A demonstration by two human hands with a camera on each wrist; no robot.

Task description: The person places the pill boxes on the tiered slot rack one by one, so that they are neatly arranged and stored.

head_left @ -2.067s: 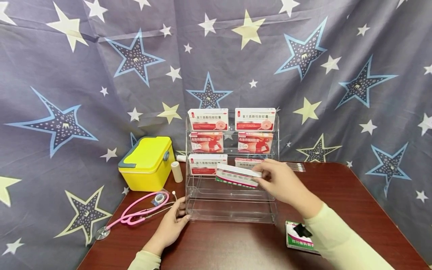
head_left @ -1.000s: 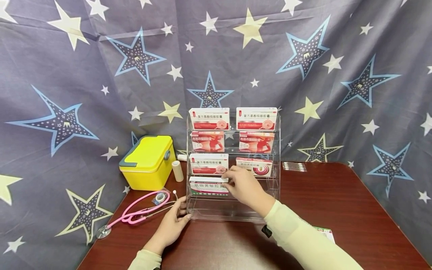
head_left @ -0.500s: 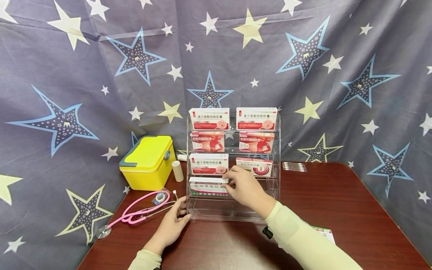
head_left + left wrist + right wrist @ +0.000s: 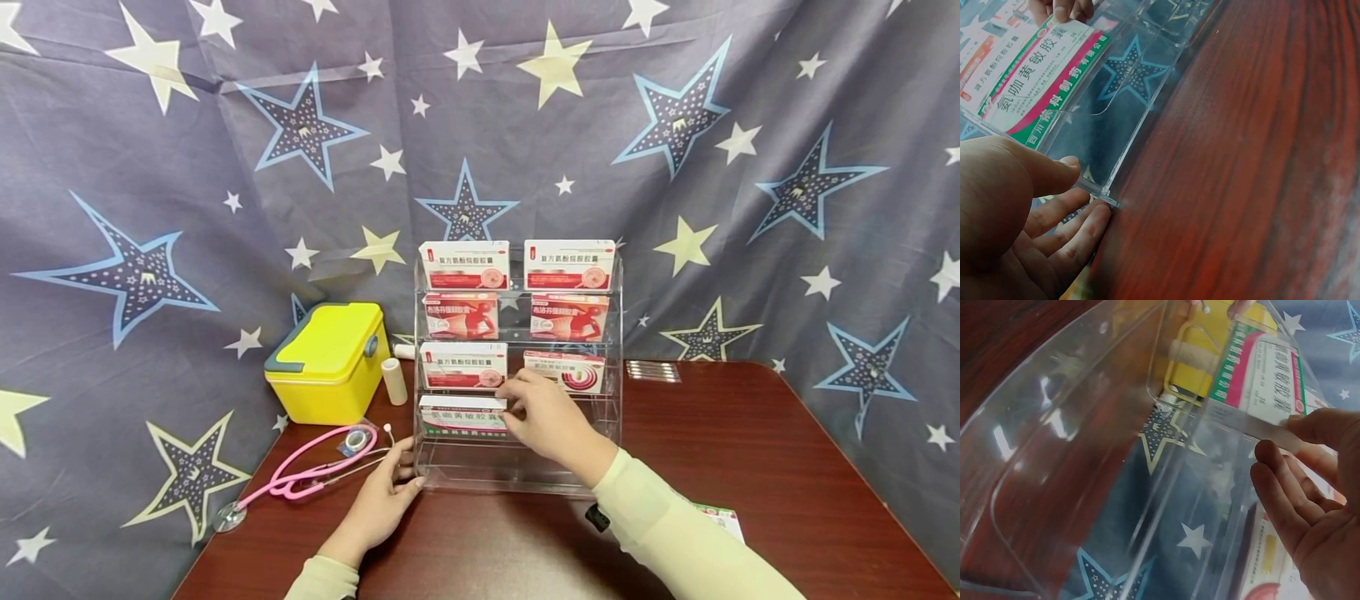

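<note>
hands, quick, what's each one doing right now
Left hand: open, fingers resting against the clear rack at its bottom left corner.
Right hand: pinching the right end of the green-and-white box on the rack's shelf.

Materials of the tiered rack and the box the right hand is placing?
Clear tiered display rack: likely glossy acrylic; see-through, with reflections. White, green and red medicine box, pinched by the right hand: probably printed cardboard with a slight sheen and crisp folded edges.

Two seconds ago your right hand point(image 4: 543, 417) carried the green-and-white medicine box point(image 4: 462, 413) in the air at about 3 o'clock of the clear rack point(image 4: 609, 421). Now that box stands in the rack's fourth tier, left side, and your fingers pinch its right end there.
</note>
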